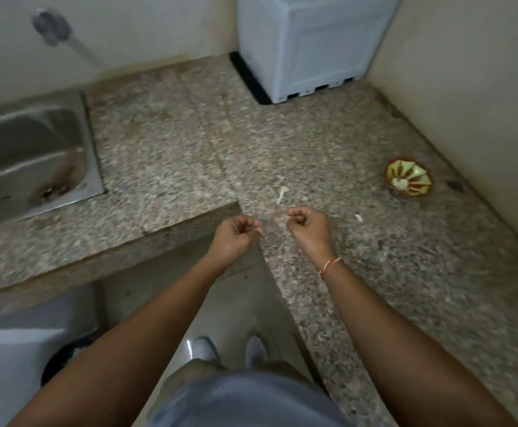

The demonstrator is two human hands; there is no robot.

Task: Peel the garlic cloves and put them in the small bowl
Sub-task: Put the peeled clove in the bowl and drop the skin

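From the head view, your left hand [236, 232] and right hand [305, 224] hover apart over the table [174, 143], fingers curled, each apparently pinching a blurred scrap, perhaps skin being pulled off. The small bowl [409, 177], well right, already holds a pale clove.

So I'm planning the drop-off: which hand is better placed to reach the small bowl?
Probably the right hand: the small bowl sits on its side; the left hand would have to cross over.
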